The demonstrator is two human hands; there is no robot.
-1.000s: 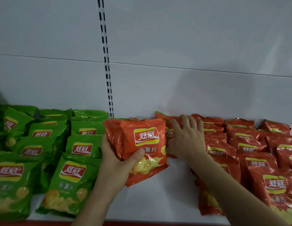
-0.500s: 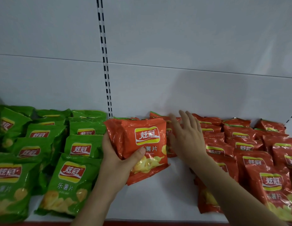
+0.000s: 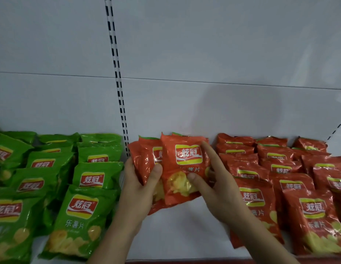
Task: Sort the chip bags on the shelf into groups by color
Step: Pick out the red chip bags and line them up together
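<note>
Green chip bags (image 3: 84, 212) lie grouped on the left of the white shelf (image 3: 185, 235); orange-red chip bags (image 3: 280, 168) fill the right. In the middle, above the shelf, my left hand (image 3: 139, 189) grips an orange-red bag (image 3: 147, 161) with its thumb on the front. A second orange-red bag (image 3: 186, 164) overlaps it on the right. My right hand (image 3: 217, 185) pinches that second bag, thumb on the front, index finger stretched along its right edge. A green corner shows behind the held bags.
The white back wall carries a slotted upright strip (image 3: 118, 82) between the two groups. A red trim (image 3: 185, 261) runs along the shelf's front edge. Bare white shelf surface lies below my hands, between the green and orange-red groups.
My right hand came off the back bags and now holds a second orange-red bag beside the one in my left hand. The view shifted slightly.
</note>
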